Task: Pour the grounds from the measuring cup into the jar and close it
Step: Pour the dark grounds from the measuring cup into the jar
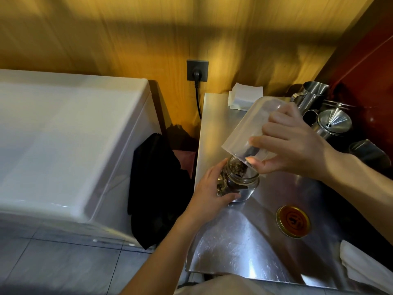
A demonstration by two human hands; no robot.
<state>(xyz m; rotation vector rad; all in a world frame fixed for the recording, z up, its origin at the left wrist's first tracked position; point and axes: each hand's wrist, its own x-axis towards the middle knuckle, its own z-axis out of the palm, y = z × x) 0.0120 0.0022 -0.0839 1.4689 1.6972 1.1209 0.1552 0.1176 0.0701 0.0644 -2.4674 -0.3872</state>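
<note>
A clear glass jar (244, 184) stands on the steel counter (244, 241) near its left edge, with dark grounds inside. My left hand (209, 193) wraps around the jar's left side. My right hand (285, 143) holds a translucent plastic measuring cup (244, 128) tipped steeply, its rim right over the jar's mouth, and dark grounds (238, 168) slide from it into the jar. The jar's gold-rimmed lid (293, 221) lies flat on the counter to the right of the jar, apart from both hands.
Steel pitchers and a pot (327, 122) crowd the back right corner. A stack of white napkins (244, 94) sits at the counter's back. A white cloth (365, 267) lies at the front right. A white chest appliance (63, 141) with a black cloth (157, 188) stands left.
</note>
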